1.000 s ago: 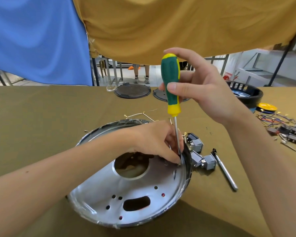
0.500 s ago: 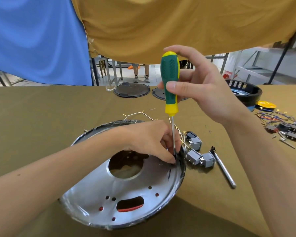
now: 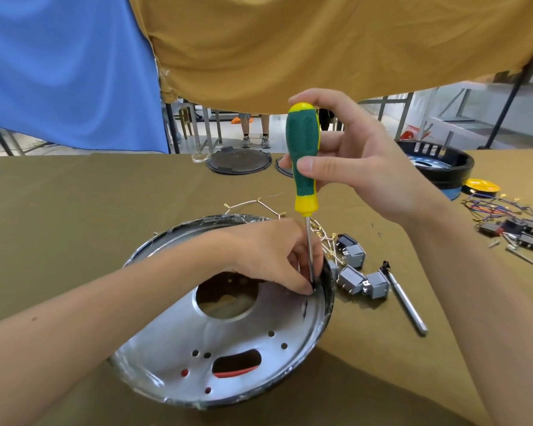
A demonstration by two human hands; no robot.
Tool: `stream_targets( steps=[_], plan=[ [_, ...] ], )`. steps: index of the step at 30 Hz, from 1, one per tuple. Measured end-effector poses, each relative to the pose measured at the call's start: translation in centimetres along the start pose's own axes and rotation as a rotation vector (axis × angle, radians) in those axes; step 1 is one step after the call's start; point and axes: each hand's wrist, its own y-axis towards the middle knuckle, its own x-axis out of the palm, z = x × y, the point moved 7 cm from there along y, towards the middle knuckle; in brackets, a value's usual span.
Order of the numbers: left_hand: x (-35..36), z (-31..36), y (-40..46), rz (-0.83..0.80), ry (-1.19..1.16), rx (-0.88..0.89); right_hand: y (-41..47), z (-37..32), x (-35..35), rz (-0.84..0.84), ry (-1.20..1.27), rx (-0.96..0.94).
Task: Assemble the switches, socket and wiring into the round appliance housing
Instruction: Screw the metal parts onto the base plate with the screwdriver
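The round housing (image 3: 173, 358) lies on the olive-covered table (image 3: 59, 216), shiny inner face up, with one large round opening near its middle, one oblong slot toward the near edge and a scatter of small holes around that slot. The left hand (image 3: 271, 256) reaches in from the left and rests on the housing's floor close to the right wall, its fingers curled down and pinching something small at the spot where the tool's tip lands; what it holds is hidden under the fingertips. The screwdriver (image 3: 303, 167) stands almost upright, its long axis running straight down from the green and yellow handle to the tip, which meets the housing just inside the right rim, directly beside the left fingertips. The right hand (image 3: 360, 161) grips the handle from the right, thumb across the front and fingers wrapped behind, well above the left hand. By my judgement the coming turn depends on keeping that shaft vertical over the fastener while the left hand, the nearer of the two, steadies the part. Just outside the rim, to the right, lie four grey switches and socket pieces (image 3: 354, 272) as far as I can count, with pale wires (image 3: 320, 235) ending in brass terminals trailing behind them, and one loose metal tool shaft (image 3: 408, 305) pointing toward the near right. Farther right sits one tangle of coloured wiring (image 3: 511, 222), and behind it one black housing (image 3: 443, 167).
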Motion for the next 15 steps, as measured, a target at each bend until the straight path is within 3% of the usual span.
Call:
stream_targets(
  steps=[7,15],
  plan=[
    [-1.3,-0.2,-1.8,0.101,0.222,-0.011,-0.1,0.4,-0.8,0.057,-0.013,-0.012],
    [1.0,-0.3,-4.4,0.051,0.458,0.018,-0.2,0.7,-1.5,0.168,0.009,-0.039]
  ],
)
